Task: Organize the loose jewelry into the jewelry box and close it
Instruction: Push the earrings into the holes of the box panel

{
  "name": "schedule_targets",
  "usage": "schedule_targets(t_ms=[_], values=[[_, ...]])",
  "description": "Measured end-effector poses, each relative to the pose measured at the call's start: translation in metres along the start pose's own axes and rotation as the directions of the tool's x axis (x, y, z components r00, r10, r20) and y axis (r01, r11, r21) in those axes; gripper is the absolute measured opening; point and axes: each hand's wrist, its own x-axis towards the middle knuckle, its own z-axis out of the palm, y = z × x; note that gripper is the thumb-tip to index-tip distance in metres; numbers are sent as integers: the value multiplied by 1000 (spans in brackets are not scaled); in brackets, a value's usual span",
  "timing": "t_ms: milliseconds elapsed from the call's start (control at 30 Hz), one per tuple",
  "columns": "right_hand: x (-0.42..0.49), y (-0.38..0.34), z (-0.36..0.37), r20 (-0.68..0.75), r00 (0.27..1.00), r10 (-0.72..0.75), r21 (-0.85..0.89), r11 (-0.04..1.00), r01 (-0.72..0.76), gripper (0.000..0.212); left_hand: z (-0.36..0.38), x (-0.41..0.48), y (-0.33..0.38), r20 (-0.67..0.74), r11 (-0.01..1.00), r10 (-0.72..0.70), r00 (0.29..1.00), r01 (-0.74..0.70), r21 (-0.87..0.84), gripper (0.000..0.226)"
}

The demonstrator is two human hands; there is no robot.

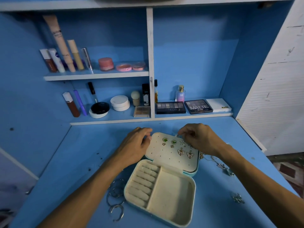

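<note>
Pinching a tiny stud earring (177,135) at the far edge of the cream-lined, teal-shelled jewelry box (194,186), which lies open on the blue counter (74,162), the right grip (199,139) could fumble it. The left grip (136,142), curled on the perforated lid (164,155), may tip it. Silver bangles (115,195) lie loose beside the box.

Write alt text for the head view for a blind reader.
Two hands work at the open lid of a jewelry box on a blue desk: the right hand pinches a small piece at the lid's far edge, the left hand rests at its left edge. Earrings are pinned in the lid; bangles and chains lie beside the box.
</note>
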Motion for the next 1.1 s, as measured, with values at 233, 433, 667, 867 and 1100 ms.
schedule_targets(t_ms=[233, 433, 667, 867, 1100], values=[[2, -31, 20, -133, 969, -206, -106, 975, 193, 21, -62, -50, -45, -278, 985, -161, 947, 138, -98, 18], [10, -70, 48, -28, 951, -307, -94, 948, 303, 15, -71, -93, -79, -324, 980, -183, 928, 197, 9, 11], [27, -100, 73, 91, 913, -399, -100, 908, 406, 10, -60, -110, -81, -294, 985, -122, 948, 151, 79, 11], [32, -107, 85, 124, 908, -400, -79, 909, 410, 14, -55, -94, -69, -163, 978, 14, 987, 20, 209, 18], [30, -123, 96, 249, 845, -473, -62, 863, 501, 12, -54, -87, -77, -218, 974, -26, 976, 73, 215, 23]])
